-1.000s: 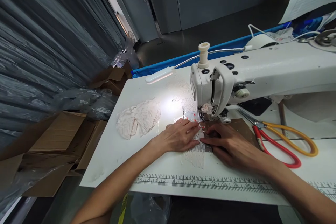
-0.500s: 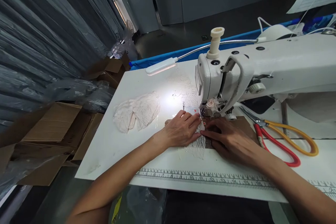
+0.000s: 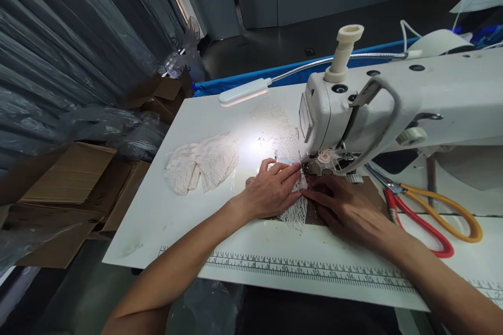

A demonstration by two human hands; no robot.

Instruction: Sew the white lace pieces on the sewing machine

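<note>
A strip of white lace (image 3: 294, 215) runs under the presser foot of the white sewing machine (image 3: 323, 115). My left hand (image 3: 272, 188) lies over the lace, its fingers stretched toward the needle area. My right hand (image 3: 341, 204) sits just right of it, fingertips pinching the lace's right edge. The needle tip is too small to make out. A pale fabric rosette (image 3: 327, 156) hangs on the machine head near the presser foot. More lace (image 3: 279, 133) lies behind the foot under bright lamp light.
Lace pieces (image 3: 216, 159) rest on the white table (image 3: 157, 220) at left. Scissors (image 3: 430, 209) with red and yellow handles lie right of my right hand. A lamp (image 3: 243, 92) reaches over the table. A printed ruler (image 3: 314, 272) runs along the front edge. Cardboard boxes (image 3: 70, 172) stand left.
The lace has moved slightly away from me toward the presser foot, with less of it showing in front of my left hand. The view has shifted a little; both hands stay at the lace.
</note>
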